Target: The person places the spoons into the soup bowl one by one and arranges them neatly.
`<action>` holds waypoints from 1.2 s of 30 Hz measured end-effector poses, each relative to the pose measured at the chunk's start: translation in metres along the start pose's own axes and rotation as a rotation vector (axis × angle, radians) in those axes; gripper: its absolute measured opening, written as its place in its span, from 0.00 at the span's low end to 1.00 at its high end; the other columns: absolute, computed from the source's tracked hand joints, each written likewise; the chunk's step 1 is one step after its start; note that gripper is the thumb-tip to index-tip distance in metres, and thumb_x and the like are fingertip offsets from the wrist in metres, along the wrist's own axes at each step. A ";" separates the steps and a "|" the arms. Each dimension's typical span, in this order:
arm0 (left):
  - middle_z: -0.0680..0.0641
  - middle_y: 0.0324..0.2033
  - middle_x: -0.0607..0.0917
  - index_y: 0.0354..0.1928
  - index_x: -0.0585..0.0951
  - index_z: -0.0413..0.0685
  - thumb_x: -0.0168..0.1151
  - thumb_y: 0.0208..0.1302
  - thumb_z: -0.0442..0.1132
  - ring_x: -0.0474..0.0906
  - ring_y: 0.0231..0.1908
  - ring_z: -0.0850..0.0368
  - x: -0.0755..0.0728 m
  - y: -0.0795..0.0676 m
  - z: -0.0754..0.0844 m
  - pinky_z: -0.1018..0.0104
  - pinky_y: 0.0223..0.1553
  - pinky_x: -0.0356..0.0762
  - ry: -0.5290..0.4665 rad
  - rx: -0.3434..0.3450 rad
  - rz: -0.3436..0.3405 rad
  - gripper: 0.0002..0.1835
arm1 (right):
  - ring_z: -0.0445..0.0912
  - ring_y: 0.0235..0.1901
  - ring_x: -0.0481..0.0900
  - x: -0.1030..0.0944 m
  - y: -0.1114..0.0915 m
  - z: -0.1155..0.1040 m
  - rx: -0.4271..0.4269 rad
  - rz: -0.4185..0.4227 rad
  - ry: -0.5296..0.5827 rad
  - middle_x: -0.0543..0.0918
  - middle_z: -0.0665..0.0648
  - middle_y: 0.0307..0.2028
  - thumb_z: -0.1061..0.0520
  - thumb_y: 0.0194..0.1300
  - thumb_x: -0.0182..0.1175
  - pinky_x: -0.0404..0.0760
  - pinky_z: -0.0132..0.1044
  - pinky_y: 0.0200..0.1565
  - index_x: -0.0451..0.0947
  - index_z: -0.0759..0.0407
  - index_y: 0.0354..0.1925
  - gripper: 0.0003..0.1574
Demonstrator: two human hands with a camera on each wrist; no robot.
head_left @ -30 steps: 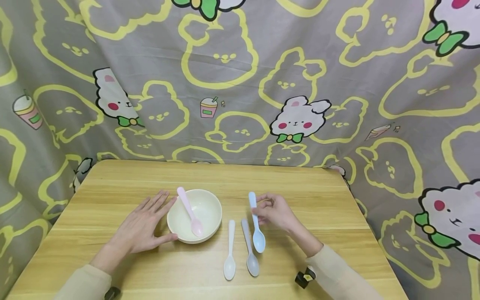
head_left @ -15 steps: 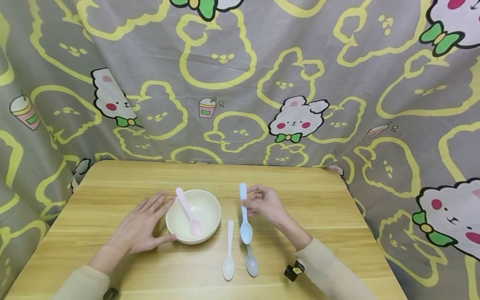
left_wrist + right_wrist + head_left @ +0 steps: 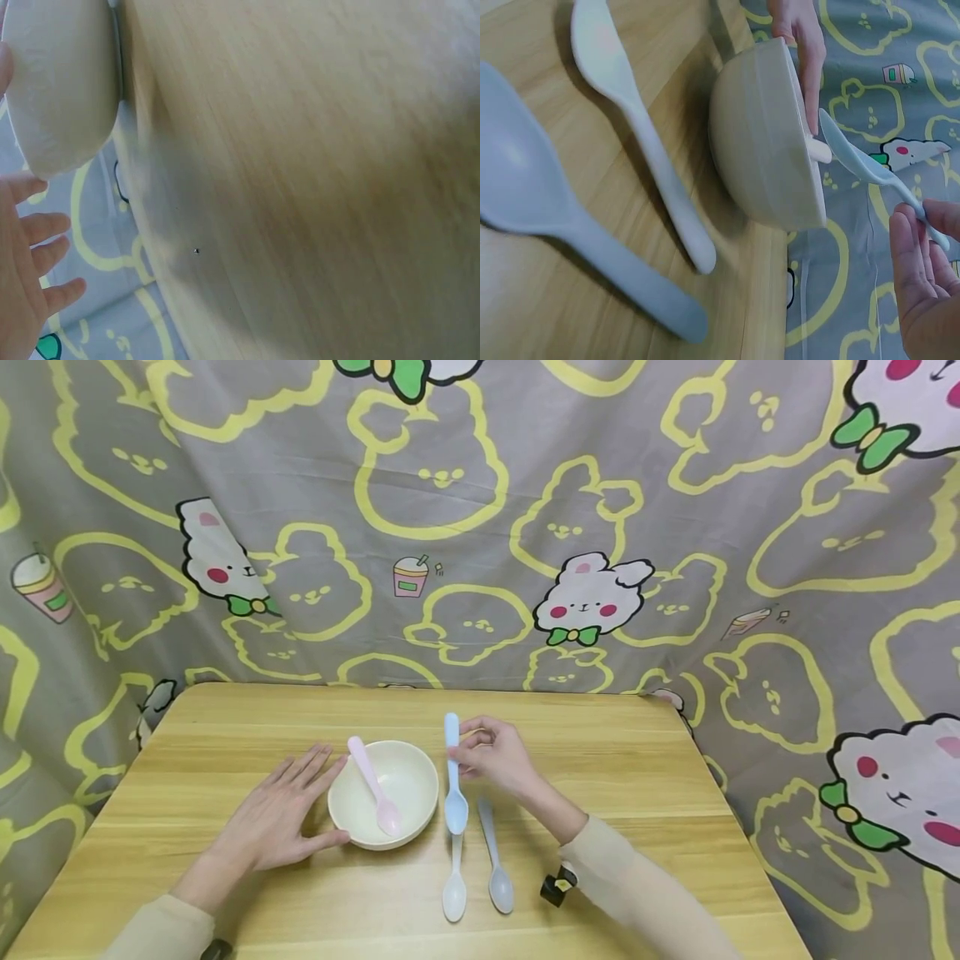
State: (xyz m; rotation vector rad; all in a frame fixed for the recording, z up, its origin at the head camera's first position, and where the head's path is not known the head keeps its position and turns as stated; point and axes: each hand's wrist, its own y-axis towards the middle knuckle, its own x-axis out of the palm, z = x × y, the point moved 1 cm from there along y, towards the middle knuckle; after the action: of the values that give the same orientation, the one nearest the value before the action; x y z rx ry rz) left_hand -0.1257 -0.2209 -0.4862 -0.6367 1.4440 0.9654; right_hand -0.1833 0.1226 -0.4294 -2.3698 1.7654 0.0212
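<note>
Above the wooden table (image 3: 622, 760), just right of a cream bowl (image 3: 414, 783) as the head view sees it, the right hand (image 3: 497, 758) holds a light blue spoon (image 3: 453, 783). Thumb and fingers pinch it by the handle, its scoop pointing toward the person and its handle end away. From the right wrist, this spoon shows well clear of the tabletop; from the head, its scoop covers the upper handle of a white spoon (image 3: 454, 893) lying below it.

The left hand (image 3: 281, 817) is spread on the bowl's left side, fingers extended and gripping nothing, with the thumb and forefinger at the bowl's outer wall. Inside the bowl rests a pink spoon (image 3: 371, 778), scoop down in the basin and handle leaning out past the far left rim.

A grey spoon (image 3: 493, 860) lies on the table to the right of the white one, roughly alongside and apart from it, both scoops toward the person. Behind the table hangs a grey curtain (image 3: 465, 556) patterned with yellow outlines and white rabbits.
</note>
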 end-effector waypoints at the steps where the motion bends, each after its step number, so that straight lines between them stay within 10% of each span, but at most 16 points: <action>1: 0.33 0.78 0.68 0.81 0.65 0.45 0.62 0.59 0.79 0.64 0.78 0.34 0.000 0.000 0.000 0.35 0.77 0.66 0.000 0.000 0.002 0.59 | 0.44 0.27 0.89 0.002 0.002 -0.001 -0.010 -0.002 -0.004 0.88 0.54 0.33 0.64 0.64 0.72 0.94 0.53 0.41 0.77 0.67 0.57 0.25; 15: 0.33 0.77 0.69 0.80 0.65 0.46 0.62 0.58 0.79 0.65 0.78 0.34 -0.001 -0.001 0.000 0.35 0.76 0.67 0.000 0.000 0.008 0.59 | 0.55 0.31 0.90 0.026 0.027 -0.006 -0.032 0.021 -0.014 0.89 0.57 0.33 0.64 0.64 0.73 0.94 0.54 0.44 0.79 0.66 0.55 0.23; 36: 0.32 0.78 0.68 0.81 0.65 0.48 0.64 0.57 0.79 0.65 0.77 0.34 0.002 0.000 0.000 0.35 0.75 0.68 -0.008 -0.009 0.019 0.59 | 0.42 0.23 0.87 0.056 0.054 0.000 -0.024 0.049 -0.041 0.89 0.59 0.32 0.64 0.62 0.75 0.93 0.38 0.30 0.80 0.64 0.52 0.22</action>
State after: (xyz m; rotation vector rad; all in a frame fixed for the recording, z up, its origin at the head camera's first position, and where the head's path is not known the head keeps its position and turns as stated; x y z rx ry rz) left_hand -0.1259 -0.2202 -0.4885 -0.6258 1.4413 0.9893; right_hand -0.2182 0.0547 -0.4436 -2.3247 1.8140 0.0978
